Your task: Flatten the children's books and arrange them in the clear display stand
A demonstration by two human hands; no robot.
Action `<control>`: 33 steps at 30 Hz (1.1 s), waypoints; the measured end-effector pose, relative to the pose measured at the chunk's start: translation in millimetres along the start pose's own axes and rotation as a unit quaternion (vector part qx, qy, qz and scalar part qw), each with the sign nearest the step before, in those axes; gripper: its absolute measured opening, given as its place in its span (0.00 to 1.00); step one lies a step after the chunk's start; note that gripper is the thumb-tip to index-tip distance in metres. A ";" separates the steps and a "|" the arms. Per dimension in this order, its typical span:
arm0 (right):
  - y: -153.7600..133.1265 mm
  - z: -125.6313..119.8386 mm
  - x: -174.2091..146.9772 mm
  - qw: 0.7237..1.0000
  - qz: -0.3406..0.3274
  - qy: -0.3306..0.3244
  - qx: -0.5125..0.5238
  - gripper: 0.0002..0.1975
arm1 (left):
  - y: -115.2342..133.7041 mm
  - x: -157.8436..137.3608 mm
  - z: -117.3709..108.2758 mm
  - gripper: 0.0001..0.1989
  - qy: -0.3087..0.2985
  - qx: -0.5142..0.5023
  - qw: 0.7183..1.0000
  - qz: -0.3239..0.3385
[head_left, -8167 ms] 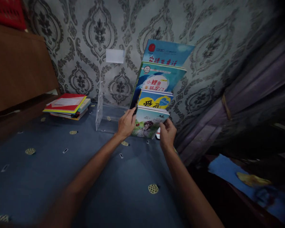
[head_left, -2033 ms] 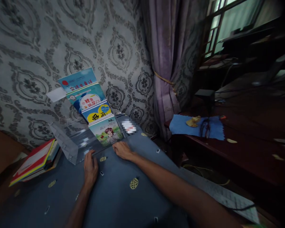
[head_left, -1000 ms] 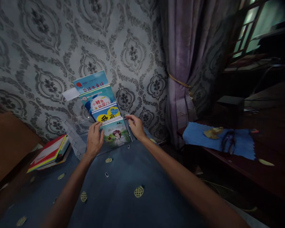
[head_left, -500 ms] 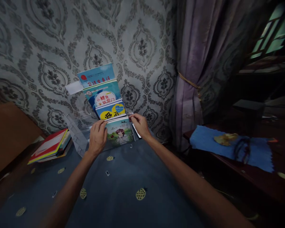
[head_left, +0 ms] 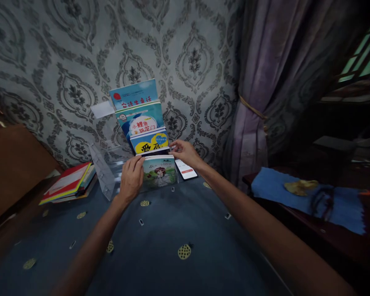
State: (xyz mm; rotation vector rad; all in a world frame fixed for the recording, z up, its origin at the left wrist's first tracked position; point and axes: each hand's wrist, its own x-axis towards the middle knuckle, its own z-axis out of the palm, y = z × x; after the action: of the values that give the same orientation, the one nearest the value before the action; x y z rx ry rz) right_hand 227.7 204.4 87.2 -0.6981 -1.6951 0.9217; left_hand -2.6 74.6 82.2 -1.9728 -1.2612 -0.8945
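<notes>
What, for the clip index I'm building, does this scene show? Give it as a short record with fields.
Left hand: at the upper left corner of the front book; grip unclear
Right hand: at the upper right of the dark-covered book just behind; grip unclear
Further back: yellow-and-blue book, teal book, rearmost blue book, each rising higher
Holder: clear rack
Right of books: phone lying flat, screen lit
Left of rack: book stack
Backdrop: patterned wall, tied-back curtain

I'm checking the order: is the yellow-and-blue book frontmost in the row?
No: the green book stands in front of the yellow-and-blue book.
</notes>
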 end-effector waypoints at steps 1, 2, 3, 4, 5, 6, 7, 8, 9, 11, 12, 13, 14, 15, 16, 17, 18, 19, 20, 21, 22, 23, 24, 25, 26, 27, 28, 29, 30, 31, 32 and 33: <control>-0.4 0.5 -0.2 1.000 -0.002 0.009 -0.016 0.13 | 0.4 -0.4 -0.3 0.17 -0.001 0.000 1.000 -0.001; -1.0 1.1 -1.1 0.999 -0.006 0.017 -0.031 0.12 | 0.8 -0.7 -0.6 0.17 -0.002 0.000 1.000 -0.002; -1.7 1.8 -2.5 0.999 -0.014 0.024 -0.044 0.11 | 1.1 -1.0 -0.7 0.17 -0.001 -0.002 1.000 -0.002; -2.7 2.4 -4.2 0.998 -0.023 0.031 -0.054 0.12 | 1.3 -1.3 -0.8 0.17 0.000 -0.003 1.000 -0.004; -3.9 2.8 -6.0 0.997 -0.034 0.038 -0.060 0.12 | 1.4 -1.4 -0.7 0.17 0.001 -0.005 1.000 -0.005; -5.4 2.9 -7.5 0.996 -0.046 0.042 -0.066 0.13 | 1.4 -1.6 -0.7 0.18 0.001 -0.006 1.000 -0.007; -6.9 2.7 -8.4 0.995 -0.059 0.042 -0.071 0.15 | 1.4 -1.7 -0.6 0.18 0.001 -0.008 1.000 -0.008; -8.5 2.3 -8.6 0.994 -0.071 0.035 -0.079 0.16 | 1.4 -1.7 -0.6 0.18 0.001 -0.009 1.000 -0.009; -10.0 1.6 -7.8 0.992 -0.083 0.021 -0.089 0.16 | 1.4 -1.8 -0.7 0.18 0.000 -0.010 1.000 -0.009; -12.3 -0.2 -3.4 0.988 -0.099 -0.013 -0.116 0.16 | 1.5 -2.0 -1.0 0.18 -0.004 -0.016 1.000 -0.011; -13.0 -1.2 -0.1 0.986 -0.101 -0.027 -0.131 0.16 | 1.5 -2.2 -1.3 0.19 -0.007 -0.019 1.000 -0.014; -13.5 -2.0 3.5 0.984 -0.099 -0.039 -0.145 0.15 | 1.6 -2.4 -1.6 0.19 -0.010 -0.022 1.000 -0.016; -13.9 -2.7 7.2 0.982 -0.095 -0.047 -0.159 0.15 | 1.7 -2.5 -2.0 0.19 -0.013 -0.023 0.999 -0.019; -14.0 -3.2 10.5 0.980 -0.090 -0.052 -0.170 0.14 | 1.7 -2.5 -2.3 0.19 -0.017 -0.023 0.999 -0.020; -14.1 -3.7 13.3 0.978 -0.086 -0.055 -0.181 0.12 | 1.7 -2.4 -2.7 0.19 -0.020 -0.022 0.999 -0.021; -14.1 -4.0 15.4 0.977 -0.081 -0.056 -0.191 0.10 | 1.6 -2.0 -3.1 0.18 -0.023 -0.018 0.999 -0.021; -14.0 -4.4 16.9 0.976 -0.078 -0.056 -0.197 0.09 | 1.4 -1.4 -3.5 0.18 -0.026 -0.013 0.999 -0.022; -13.9 -4.8 17.7 0.975 -0.074 -0.057 -0.201 0.07 | 1.1 -0.4 -3.9 0.18 -0.030 -0.007 0.999 -0.021; -13.7 -5.2 18.1 0.975 -0.068 -0.061 -0.202 0.07 | 0.7 0.7 -4.2 0.17 -0.033 0.000 0.999 -0.020; -13.5 -5.7 18.2 0.975 -0.060 -0.069 -0.202 0.07 | 0.2 2.0 -4.6 0.16 -0.035 0.007 0.999 -0.018; -13.2 -6.2 18.1 0.975 -0.054 -0.079 -0.202 0.08 | -0.2 3.3 -4.8 0.16 -0.036 0.014 0.999 -0.015; -12.8 -6.8 18.1 0.974 -0.050 -0.088 -0.204 0.09 | -0.7 4.5 -5.1 0.15 -0.036 0.021 0.999 -0.010; -12.5 -7.2 18.1 0.972 -0.048 -0.094 -0.208 0.11 | -1.0 5.6 -5.3 0.14 -0.034 0.026 0.999 -0.006; -12.2 -7.6 17.9 0.971 -0.051 -0.098 -0.213 0.13 | -1.3 6.3 -5.4 0.14 -0.033 0.029 0.999 -0.003; -12.1 -7.8 17.6 0.970 -0.058 -0.097 -0.216 0.14 | -1.5 6.8 -5.6 0.13 -0.032 0.030 0.999 -0.002; -12.1 -7.7 17.0 0.970 -0.067 -0.093 -0.216 0.15 | -1.5 6.9 -5.7 0.13 -0.032 0.030 0.999 -0.003; -12.2 -7.3 15.8 0.970 -0.076 -0.088 -0.214 0.16 | -1.4 6.9 -5.7 0.13 -0.033 0.029 0.999 -0.006; -12.5 -6.6 14.2 0.971 -0.084 -0.080 -0.209 0.16 | -1.3 6.7 -5.7 0.13 -0.034 0.028 0.999 -0.008; -12.9 -5.6 12.1 0.973 -0.089 -0.074 -0.202 0.16 | -1.1 6.5 -5.7 0.13 -0.033 0.027 0.999 -0.010; -13.4 -4.5 9.5 0.975 -0.089 -0.071 -0.191 0.16 | -0.9 6.3 -5.7 0.13 -0.032 0.026 0.999 -0.010; -14.1 -3.3 6.8 0.978 -0.083 -0.071 -0.175 0.16 | -0.7 6.1 -5.6 0.13 -0.029 0.025 0.999 -0.009; -14.9 -2.2 4.0 0.982 -0.078 -0.069 -0.156 0.16 | -0.6 6.0 -5.5 0.13 -0.027 0.023 0.999 -0.009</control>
State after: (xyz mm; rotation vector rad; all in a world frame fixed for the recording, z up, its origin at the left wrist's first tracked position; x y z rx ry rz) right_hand 228.4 200.1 102.1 -0.7074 -2.0130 0.6123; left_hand -2.4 73.4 90.3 -1.9645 -1.3196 -0.8170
